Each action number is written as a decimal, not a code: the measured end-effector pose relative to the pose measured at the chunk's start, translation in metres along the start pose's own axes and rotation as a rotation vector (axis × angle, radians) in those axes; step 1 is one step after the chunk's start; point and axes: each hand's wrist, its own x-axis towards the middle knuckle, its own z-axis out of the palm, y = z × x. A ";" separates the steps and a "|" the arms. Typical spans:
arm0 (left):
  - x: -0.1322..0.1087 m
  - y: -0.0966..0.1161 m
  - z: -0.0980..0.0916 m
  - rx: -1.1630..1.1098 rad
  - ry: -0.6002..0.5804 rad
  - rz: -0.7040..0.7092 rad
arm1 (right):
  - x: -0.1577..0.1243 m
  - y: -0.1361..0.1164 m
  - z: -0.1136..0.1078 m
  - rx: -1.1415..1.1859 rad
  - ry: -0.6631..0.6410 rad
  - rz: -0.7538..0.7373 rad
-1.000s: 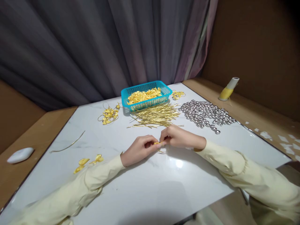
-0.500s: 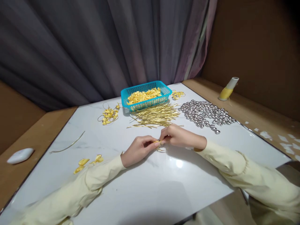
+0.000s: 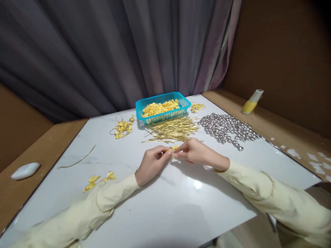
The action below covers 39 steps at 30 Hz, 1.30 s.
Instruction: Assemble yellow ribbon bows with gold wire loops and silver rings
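Observation:
At the middle of the table, my left hand point(image 3: 153, 164) pinches a small yellow ribbon bow point(image 3: 175, 147) between thumb and fingertips. A dark shiny bead shows on the bow, and thin gold wire hangs below it. My right hand point(image 3: 199, 152) meets it from the other side, its thumb and index finger closed at the bow's right edge. The fingertips partly cover the bow. Just beyond both hands lies a heap of gold wire ties point(image 3: 173, 129). Silver beads point(image 3: 227, 125) are spread to the right of that heap.
Behind the wires stands a blue basket point(image 3: 138, 109) of yellow bows. Finished-looking bows with wire loops point(image 3: 122, 128) lie to its left, others point(image 3: 197, 107) to its right. Loose bows point(image 3: 90, 183) and a single wire point(image 3: 79, 161) lie left. A thread cone point(image 3: 250, 103) stands on the right ledge.
The bow has turned between my fingers, so more yellow ribbon shows and the wire loop below shows less. My right fingers have straightened somewhat. The view has shifted slightly.

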 end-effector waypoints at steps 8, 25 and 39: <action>-0.003 0.002 -0.001 0.101 0.093 0.180 | 0.014 0.013 0.003 0.880 -0.419 0.296; -0.001 -0.003 -0.003 0.284 0.156 0.247 | 0.014 0.013 0.002 0.874 -0.158 0.224; -0.001 -0.008 -0.003 0.342 0.070 0.183 | -0.012 -0.012 -0.050 0.234 0.013 -0.053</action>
